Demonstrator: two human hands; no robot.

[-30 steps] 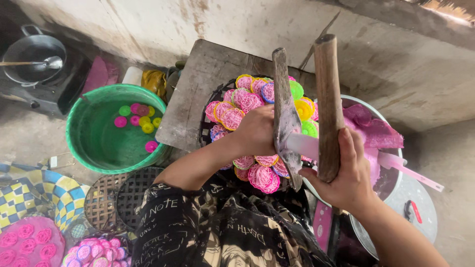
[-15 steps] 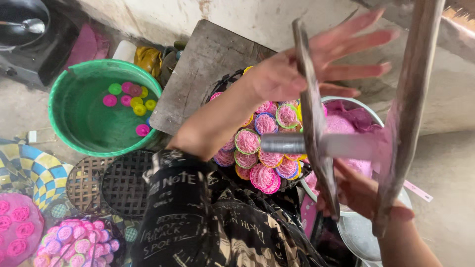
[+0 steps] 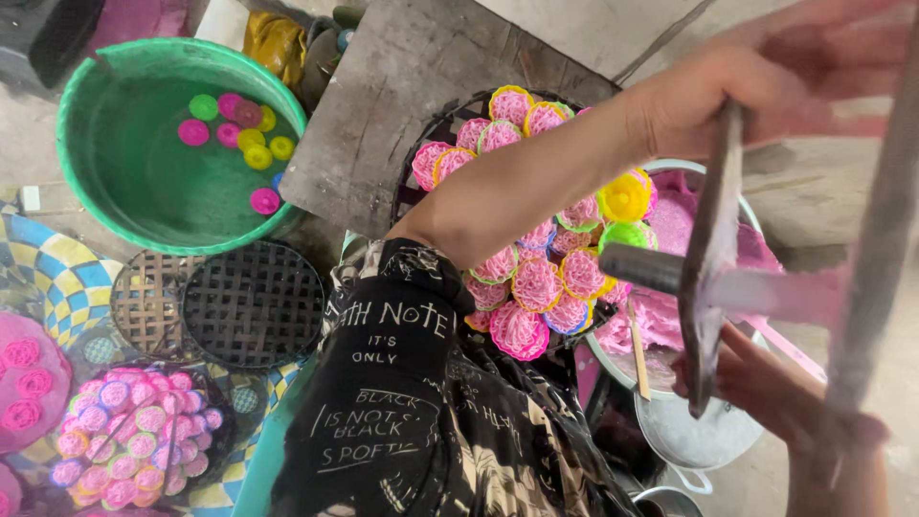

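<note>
The left hand [image 3: 766, 91] is raised high and close to the camera, blurred, with its fingers wrapped over the top end of a flat metal bar [image 3: 713, 258] that stands nearly upright. A round metal rod [image 3: 646, 270] juts sideways from the middle of that bar, and a second, thicker blurred bar [image 3: 876, 249] runs alongside at the far right edge. The right hand [image 3: 775, 383] sits below the flat bar, at its lower end; it looks closed around part of the tool, but the blur hides whether it truly grips.

Directly under the rod lies a dark woven tray [image 3: 431, 134] heaped with lacy noodle rounds [image 3: 536, 282] in pink, yellow, green and purple. The tray rests on a grey worktop [image 3: 402, 86]. Just right of the tray, beneath the flat bar, stands a metal pot [image 3: 689, 431] with pink dough [image 3: 670, 225] in it.

Left of the tray, past the worktop's edge, a green basin [image 3: 124, 153] holds water with small coloured discs [image 3: 235, 134] floating in it. Below the basin two empty woven trays [image 3: 254, 302] lie overlapping on a blue and yellow checked mat [image 3: 48, 278]. Further below, at the lower left, another tray carries pink and purple rounds [image 3: 134, 436]. The person's black printed shirt [image 3: 402, 412] fills the lower middle.
</note>
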